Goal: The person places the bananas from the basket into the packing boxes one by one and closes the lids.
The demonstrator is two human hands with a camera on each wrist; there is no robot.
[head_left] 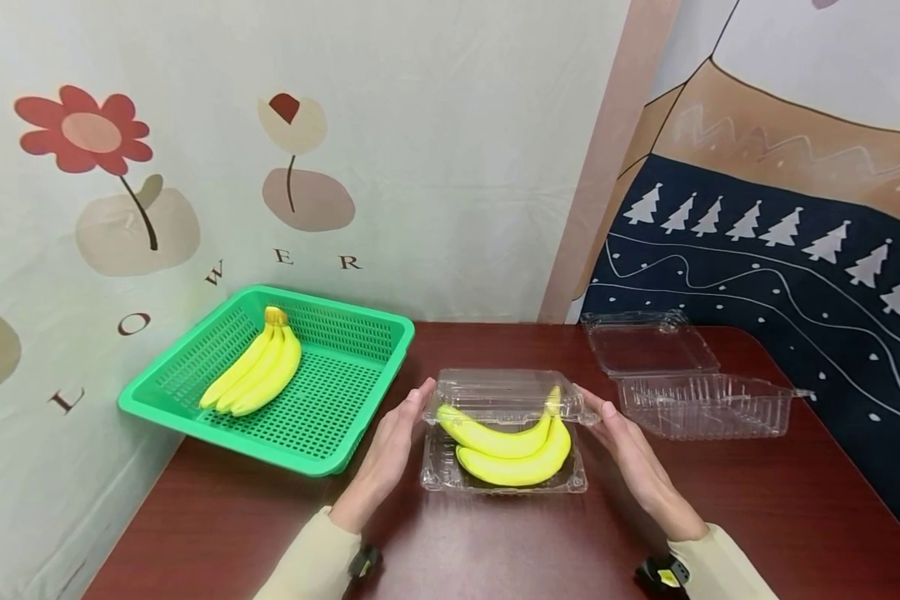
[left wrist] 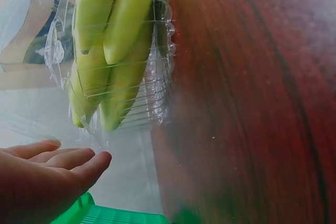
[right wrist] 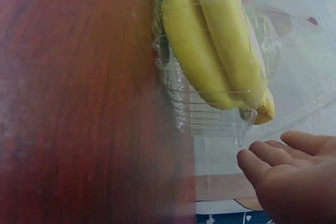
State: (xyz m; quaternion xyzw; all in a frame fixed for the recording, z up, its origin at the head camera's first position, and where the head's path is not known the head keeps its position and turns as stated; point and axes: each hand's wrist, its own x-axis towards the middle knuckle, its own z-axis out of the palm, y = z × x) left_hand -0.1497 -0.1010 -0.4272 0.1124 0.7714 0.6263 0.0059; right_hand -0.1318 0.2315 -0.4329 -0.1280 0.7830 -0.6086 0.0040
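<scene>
A clear plastic clamshell box [head_left: 431,467] sits on the table with its lid [head_left: 495,385] tilted up at the back. Inside lies a bunch of yellow bananas [head_left: 521,471], its stem toward the right. My left hand [head_left: 392,442] is at the lid's left side with fingers extended, and my right hand [head_left: 633,454] mirrors it on the right. Both wrist views show straight fingers close to the box's ends; whether the fingertips touch the plastic I cannot tell. The bananas [left wrist: 126,19] show through the ribbed wall in the left wrist view, their stem [right wrist: 265,109] in the right wrist view.
A green basket [head_left: 360,321] stands at the left with another banana bunch [head_left: 258,367] in it. A second clear clamshell box [head_left: 705,408] lies open at the right, near the wall. Printed cloth [head_left: 457,167] hangs behind the dark red table [head_left: 510,550].
</scene>
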